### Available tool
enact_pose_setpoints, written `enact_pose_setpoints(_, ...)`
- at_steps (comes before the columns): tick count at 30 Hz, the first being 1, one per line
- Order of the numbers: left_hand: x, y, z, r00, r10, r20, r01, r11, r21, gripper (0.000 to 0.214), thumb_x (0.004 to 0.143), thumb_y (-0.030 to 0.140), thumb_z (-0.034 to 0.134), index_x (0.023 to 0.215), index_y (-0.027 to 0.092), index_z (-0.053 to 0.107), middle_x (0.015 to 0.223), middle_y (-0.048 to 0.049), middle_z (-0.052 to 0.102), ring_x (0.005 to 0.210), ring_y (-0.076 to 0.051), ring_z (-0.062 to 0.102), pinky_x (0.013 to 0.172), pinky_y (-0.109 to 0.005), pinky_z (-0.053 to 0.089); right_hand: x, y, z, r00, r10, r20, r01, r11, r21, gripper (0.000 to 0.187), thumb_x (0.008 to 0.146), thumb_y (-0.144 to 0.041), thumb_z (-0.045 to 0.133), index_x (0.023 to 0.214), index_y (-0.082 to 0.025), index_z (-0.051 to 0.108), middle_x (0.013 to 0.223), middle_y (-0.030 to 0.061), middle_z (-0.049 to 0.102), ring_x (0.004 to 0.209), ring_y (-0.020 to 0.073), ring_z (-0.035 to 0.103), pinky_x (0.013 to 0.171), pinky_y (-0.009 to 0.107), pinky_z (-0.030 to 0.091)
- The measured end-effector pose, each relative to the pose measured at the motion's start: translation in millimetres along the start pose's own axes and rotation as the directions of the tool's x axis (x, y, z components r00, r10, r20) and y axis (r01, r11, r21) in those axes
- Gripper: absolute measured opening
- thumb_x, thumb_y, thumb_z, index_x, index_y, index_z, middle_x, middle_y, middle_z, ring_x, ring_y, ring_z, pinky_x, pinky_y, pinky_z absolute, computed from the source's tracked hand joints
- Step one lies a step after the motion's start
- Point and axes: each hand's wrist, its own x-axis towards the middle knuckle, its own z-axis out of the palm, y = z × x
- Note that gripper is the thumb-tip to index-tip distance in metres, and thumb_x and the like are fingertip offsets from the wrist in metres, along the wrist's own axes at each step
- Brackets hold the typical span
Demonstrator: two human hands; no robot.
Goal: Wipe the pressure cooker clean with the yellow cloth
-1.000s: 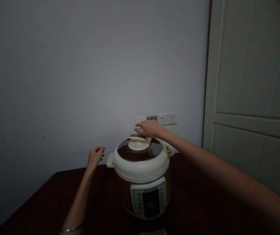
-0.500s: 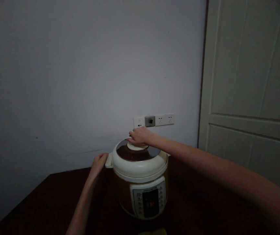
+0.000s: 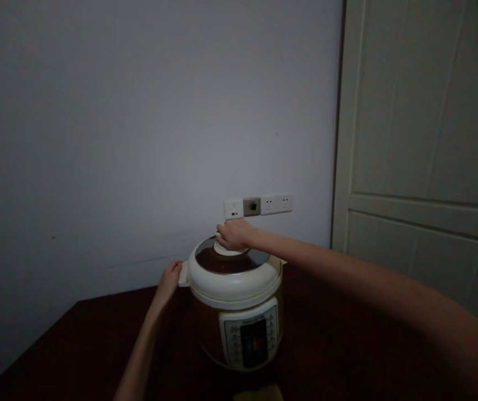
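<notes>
An electric pressure cooker [image 3: 239, 312] with a brown-gold body stands upright on the dark table, its control panel [image 3: 250, 337] facing me. Its white lid [image 3: 234, 281] sits on top, with a dark glossy centre. My right hand [image 3: 235, 234] is closed around the lid's top knob, reaching in from the right and hiding most of it. At the cooker's left side, my left hand [image 3: 169, 277] grips the white side handle [image 3: 183, 274]; its fingertips are partly hidden behind the handle.
Behind the cooker rises a plain wall with sockets [image 3: 276, 204] and a grey switch plate [image 3: 251, 206]. A pale panelled door [image 3: 422, 139] is at the right. A yellowish thing [image 3: 259, 394] lies in front of the cooker on the dark red-brown table [image 3: 80, 340].
The whole view has shifted slightly, so cooker, sockets and door appear a little further left. Both hands keep their places on the cooker.
</notes>
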Motion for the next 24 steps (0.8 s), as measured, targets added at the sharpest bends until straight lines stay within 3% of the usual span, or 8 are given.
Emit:
enact_pose_setpoints(10, 2, -1, -1.3, 0.999, -0.001, 0.041, 0.002, 1.000, -0.020, 0.034, 0.054, 0.048, 0.053, 0.069, 0.018, 0.061, 0.064, -0.0012, 0.062, 0.062, -0.020, 0.056, 0.062, -0.032, 0.044, 3, 9, 1, 1.000, 0.009, 0.016, -0.010, 0.998, 0.060, 0.053, 0.091, -0.050, 0.031, 0.112, -0.011, 0.060, 0.106, 0.0193, 0.067, 0.095, 0.0313, 0.065, 0.074, 0.040, 0.049)
enact_pose_setpoints(17, 5, -10, -1.9, 0.998, 0.010, 0.057, -0.007, 0.998, -0.054, 0.034, 0.057, 0.048, 0.056, 0.071, 0.018, 0.062, 0.066, -0.0017, 0.064, 0.064, -0.021, 0.058, 0.062, -0.032, 0.045, 4, 30, -10, 0.995, 0.100, 0.005, -0.100, 0.981, 0.164, 0.059, 0.090, -0.057, 0.030, 0.112, -0.012, 0.062, 0.107, 0.0190, 0.067, 0.096, 0.0298, 0.064, 0.075, 0.037, 0.048)
enact_pose_setpoints(24, 4, -4, -2.7, 0.998, -0.005, 0.069, 0.007, 1.000, -0.021, 0.036, 0.054, 0.049, 0.056, 0.070, 0.018, 0.062, 0.065, -0.0024, 0.065, 0.064, -0.022, 0.058, 0.063, -0.033, 0.045, -8, 75, -26, 0.962, 0.220, -0.161, -0.145, 0.914, 0.380, 0.049, 0.092, -0.048, 0.036, 0.105, -0.011, 0.065, 0.104, 0.0145, 0.069, 0.092, 0.0228, 0.062, 0.077, 0.030, 0.044)
